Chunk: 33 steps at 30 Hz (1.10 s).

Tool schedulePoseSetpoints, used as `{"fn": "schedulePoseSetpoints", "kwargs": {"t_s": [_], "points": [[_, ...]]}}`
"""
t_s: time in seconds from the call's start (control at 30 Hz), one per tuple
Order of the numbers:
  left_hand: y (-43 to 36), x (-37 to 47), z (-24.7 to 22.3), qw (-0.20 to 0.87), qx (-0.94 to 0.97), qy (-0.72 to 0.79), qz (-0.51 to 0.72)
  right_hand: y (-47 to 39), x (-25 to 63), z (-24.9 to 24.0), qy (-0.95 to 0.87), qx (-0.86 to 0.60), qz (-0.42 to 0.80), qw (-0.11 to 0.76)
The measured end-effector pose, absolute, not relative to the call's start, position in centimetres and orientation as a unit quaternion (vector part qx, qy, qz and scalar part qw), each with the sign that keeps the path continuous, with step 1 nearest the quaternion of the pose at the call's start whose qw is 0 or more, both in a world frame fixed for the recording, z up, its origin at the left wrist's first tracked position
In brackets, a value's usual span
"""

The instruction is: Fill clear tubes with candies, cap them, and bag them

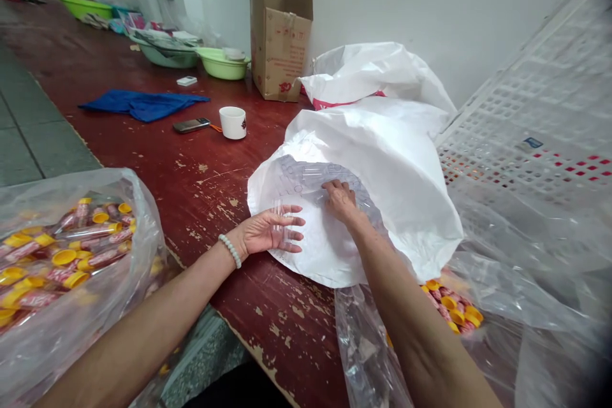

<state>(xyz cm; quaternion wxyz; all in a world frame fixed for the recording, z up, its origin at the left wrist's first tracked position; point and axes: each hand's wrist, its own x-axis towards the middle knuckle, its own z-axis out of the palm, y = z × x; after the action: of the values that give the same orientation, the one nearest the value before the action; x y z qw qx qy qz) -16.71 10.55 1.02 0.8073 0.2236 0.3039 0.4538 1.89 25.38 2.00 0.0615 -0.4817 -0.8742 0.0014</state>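
Observation:
A large white woven sack (382, 146) lies on the table with its mouth towards me, and clear plastic tubes (313, 172) lie inside it. My left hand (275, 229) is at the near lip of the sack, palm turned inward. It holds see-through plastic tubes (277, 207) upright against the palm, with the fingers stretched past them; how many is hard to tell. My right hand (342, 201) reaches into the sack mouth among the loose tubes. Its fingers are curled, and what they grip is hidden.
A clear bag (143, 210) of yellow-capped filled tubes (90, 261) stands at left; more capped tubes (452, 306) lie at right. On the worn red table (191, 172) are a white cup (233, 122), phone (191, 125), blue cloth (143, 104) and carton (284, 51). A white basket (530, 102) leans right.

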Motion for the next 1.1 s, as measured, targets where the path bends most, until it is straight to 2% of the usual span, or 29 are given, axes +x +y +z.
{"fn": "schedulePoseSetpoints", "kwargs": {"t_s": [0.2,0.33,0.5,0.67,0.73,0.83,0.93,1.1], "points": [[10.5,-16.7,0.6,0.764,0.208,0.377,0.48,23.6,2.4,2.0,-0.875,-0.478,0.017,0.074],[10.8,-16.3,0.3,0.729,0.181,0.404,0.521,20.5,3.6,3.0,-0.888,-0.423,0.135,0.119],[10.7,-15.4,0.6,0.671,0.259,0.429,0.546,16.4,4.1,4.9,-0.901,-0.324,0.26,0.121],[9.8,-16.0,0.5,0.783,0.338,0.356,0.382,15.7,2.5,5.4,-0.868,-0.346,0.33,0.13],[9.4,-16.5,0.3,0.795,0.321,0.346,0.382,16.9,1.9,4.7,-0.851,-0.355,0.361,0.142],[9.2,-16.9,-0.1,0.772,0.253,0.359,0.459,19.4,1.1,3.1,-0.871,-0.392,0.258,0.148],[9.1,-16.9,-0.3,0.747,0.204,0.34,0.534,20.8,0.3,1.7,-0.907,-0.397,0.113,0.081],[9.1,-16.6,-0.5,0.728,0.199,0.313,0.577,19.7,0.1,1.2,-0.918,-0.384,0.093,0.028]]}}
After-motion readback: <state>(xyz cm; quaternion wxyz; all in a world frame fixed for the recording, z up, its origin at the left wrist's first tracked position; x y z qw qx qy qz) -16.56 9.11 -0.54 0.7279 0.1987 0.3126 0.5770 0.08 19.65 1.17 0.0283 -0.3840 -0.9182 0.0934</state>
